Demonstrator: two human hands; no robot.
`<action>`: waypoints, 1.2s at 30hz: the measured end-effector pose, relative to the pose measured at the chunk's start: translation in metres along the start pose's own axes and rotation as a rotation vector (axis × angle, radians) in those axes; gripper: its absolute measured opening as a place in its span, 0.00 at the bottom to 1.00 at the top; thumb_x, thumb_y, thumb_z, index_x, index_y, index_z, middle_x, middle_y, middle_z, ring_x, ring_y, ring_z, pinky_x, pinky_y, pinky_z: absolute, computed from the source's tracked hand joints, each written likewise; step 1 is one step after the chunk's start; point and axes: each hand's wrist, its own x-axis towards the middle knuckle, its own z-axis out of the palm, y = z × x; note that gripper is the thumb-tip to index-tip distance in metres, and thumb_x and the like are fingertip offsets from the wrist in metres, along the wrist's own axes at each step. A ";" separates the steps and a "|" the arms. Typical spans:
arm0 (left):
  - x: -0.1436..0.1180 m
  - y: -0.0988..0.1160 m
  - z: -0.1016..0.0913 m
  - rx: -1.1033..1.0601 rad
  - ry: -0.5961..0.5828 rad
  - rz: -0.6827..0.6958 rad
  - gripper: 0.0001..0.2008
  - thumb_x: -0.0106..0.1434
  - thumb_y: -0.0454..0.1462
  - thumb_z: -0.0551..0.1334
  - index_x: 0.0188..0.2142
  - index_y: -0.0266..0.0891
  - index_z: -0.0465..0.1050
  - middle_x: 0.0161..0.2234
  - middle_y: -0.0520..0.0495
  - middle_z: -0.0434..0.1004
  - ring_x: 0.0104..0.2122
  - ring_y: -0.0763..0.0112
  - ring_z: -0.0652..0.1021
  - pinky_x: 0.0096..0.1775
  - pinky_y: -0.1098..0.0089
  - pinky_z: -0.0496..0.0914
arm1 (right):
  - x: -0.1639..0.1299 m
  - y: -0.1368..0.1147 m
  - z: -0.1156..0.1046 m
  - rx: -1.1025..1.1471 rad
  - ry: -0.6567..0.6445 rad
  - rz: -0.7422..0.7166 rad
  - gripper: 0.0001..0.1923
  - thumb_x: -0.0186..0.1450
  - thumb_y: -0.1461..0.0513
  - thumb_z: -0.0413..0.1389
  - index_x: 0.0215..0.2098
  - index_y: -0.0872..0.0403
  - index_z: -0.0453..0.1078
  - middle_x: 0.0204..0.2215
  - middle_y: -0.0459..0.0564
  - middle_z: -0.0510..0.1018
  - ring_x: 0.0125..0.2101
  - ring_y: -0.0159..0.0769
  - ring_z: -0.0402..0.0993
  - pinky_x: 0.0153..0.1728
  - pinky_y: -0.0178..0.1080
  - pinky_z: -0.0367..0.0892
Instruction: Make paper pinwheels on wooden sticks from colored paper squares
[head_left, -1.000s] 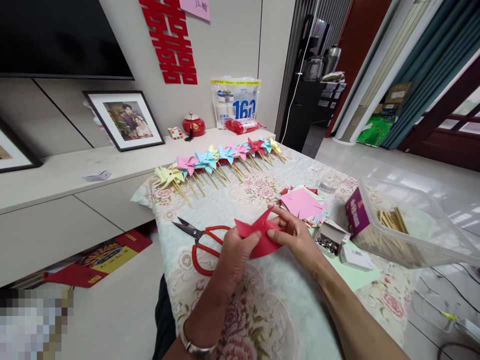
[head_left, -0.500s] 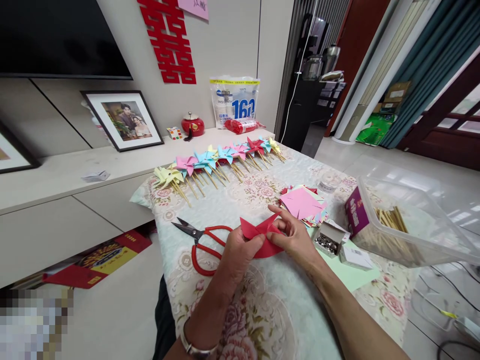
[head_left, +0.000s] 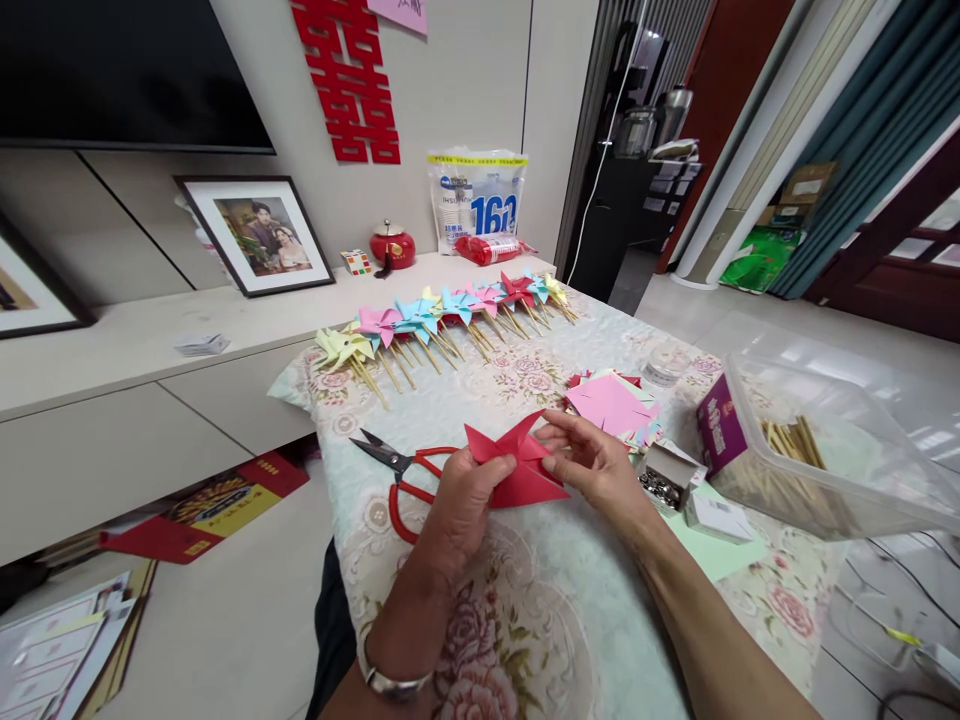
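Observation:
A red paper pinwheel (head_left: 527,487), some of its points folded inward, is held over the table in front of me. My left hand (head_left: 469,492) grips it from the left, with the thumb pressed on its centre. On the right side, my right hand (head_left: 589,458) has thumb and fingers at a flap of the same paper. Scissors (head_left: 391,460) with red handles lie beside my left hand, blades apart. Past my right hand is a pile of slit paper squares (head_left: 611,402), a pink one on top. A small open box (head_left: 664,482) of metal fasteners stands near it.
Finished pinwheels on sticks (head_left: 424,320) lie in a row along the table's far edge. A clear plastic bin (head_left: 817,500) with wooden sticks stands at the right. A tape roll (head_left: 666,362) lies behind the paper pile. A white cabinet (head_left: 247,340) borders the table.
My right fingers have shifted and loosened from the pinwheel's middle towards its right side, so more of the folded red paper shows. My left thumb stays on the centre. The view has turned slightly left.

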 end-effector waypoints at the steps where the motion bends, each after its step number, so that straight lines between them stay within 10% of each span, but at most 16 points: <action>1: 0.000 0.002 -0.001 -0.014 0.002 -0.008 0.10 0.47 0.37 0.71 0.31 0.36 0.81 0.26 0.48 0.83 0.27 0.64 0.79 0.37 0.66 0.73 | 0.000 0.000 -0.001 -0.035 0.011 -0.042 0.26 0.53 0.60 0.70 0.50 0.48 0.76 0.44 0.52 0.79 0.40 0.39 0.74 0.37 0.40 0.70; 11: 0.001 0.007 -0.003 -0.039 0.053 -0.024 0.07 0.45 0.37 0.72 0.25 0.39 0.78 0.21 0.51 0.79 0.23 0.69 0.75 0.31 0.70 0.69 | -0.006 -0.017 -0.012 -0.359 -0.279 -0.259 0.07 0.67 0.58 0.62 0.42 0.43 0.82 0.66 0.48 0.65 0.67 0.49 0.55 0.66 0.56 0.47; 36: 0.004 -0.008 -0.002 0.203 0.092 0.055 0.10 0.45 0.38 0.71 0.27 0.35 0.79 0.25 0.48 0.80 0.26 0.68 0.75 0.32 0.70 0.69 | -0.005 -0.004 0.005 -0.500 -0.126 -0.213 0.06 0.59 0.64 0.59 0.24 0.50 0.72 0.39 0.51 0.78 0.49 0.46 0.73 0.50 0.45 0.63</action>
